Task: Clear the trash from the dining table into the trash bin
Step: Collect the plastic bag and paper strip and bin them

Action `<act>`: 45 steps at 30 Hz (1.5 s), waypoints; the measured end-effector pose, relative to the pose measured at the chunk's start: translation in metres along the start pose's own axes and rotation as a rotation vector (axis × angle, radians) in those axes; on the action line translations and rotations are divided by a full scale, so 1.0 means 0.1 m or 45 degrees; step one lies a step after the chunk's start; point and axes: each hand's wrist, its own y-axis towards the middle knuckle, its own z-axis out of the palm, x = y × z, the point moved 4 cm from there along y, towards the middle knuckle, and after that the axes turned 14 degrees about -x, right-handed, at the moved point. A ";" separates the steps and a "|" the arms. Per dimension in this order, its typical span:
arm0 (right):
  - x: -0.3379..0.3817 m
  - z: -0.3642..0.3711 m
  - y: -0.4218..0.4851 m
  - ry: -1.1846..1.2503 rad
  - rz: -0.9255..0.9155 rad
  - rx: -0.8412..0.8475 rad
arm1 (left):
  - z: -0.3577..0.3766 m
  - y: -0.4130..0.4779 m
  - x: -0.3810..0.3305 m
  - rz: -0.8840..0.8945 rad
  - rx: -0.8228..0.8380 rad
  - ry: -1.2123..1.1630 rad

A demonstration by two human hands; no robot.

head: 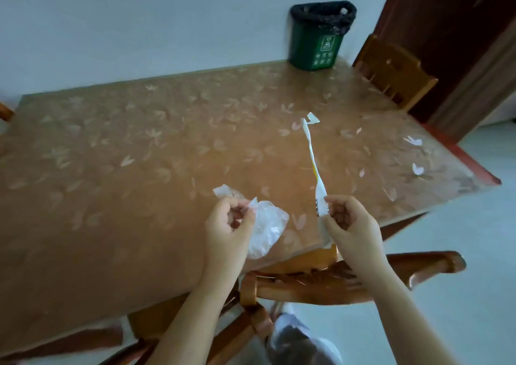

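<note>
A wooden dining table point(139, 169) under a clear petal-printed cover fills the view — a green trash bin with a black liner point(318, 41) stands at its one-o'clock corner. The left hand point(227, 225) pinches crumpled clear plastic point(265, 225); the right hand point(349, 225) pinches a long twisted white wrapper point(312, 158) pointing toward twelve o'clock.

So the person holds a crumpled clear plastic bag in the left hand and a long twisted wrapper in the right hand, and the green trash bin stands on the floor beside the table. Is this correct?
Not quite. The head view shows the green trash bin standing on the table, at its far edge against the wall, not on the floor. The rest holds: the left hand holds the crumpled clear plastic bag, and the right hand the long twisted wrapper.
</note>
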 end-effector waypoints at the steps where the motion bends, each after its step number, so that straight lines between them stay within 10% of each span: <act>1: -0.02 -0.13 -0.06 0.003 0.011 -0.017 | 0.05 -0.07 -0.02 0.009 0.036 -0.012; 31: -2.08 -4.92 -0.04 0.148 0.337 -0.657 | 3.92 -3.44 -1.20 0.232 0.731 -0.135; 45: -3.15 -5.55 2.22 0.034 0.430 -0.640 | 6.54 -2.91 -0.74 0.137 0.828 0.052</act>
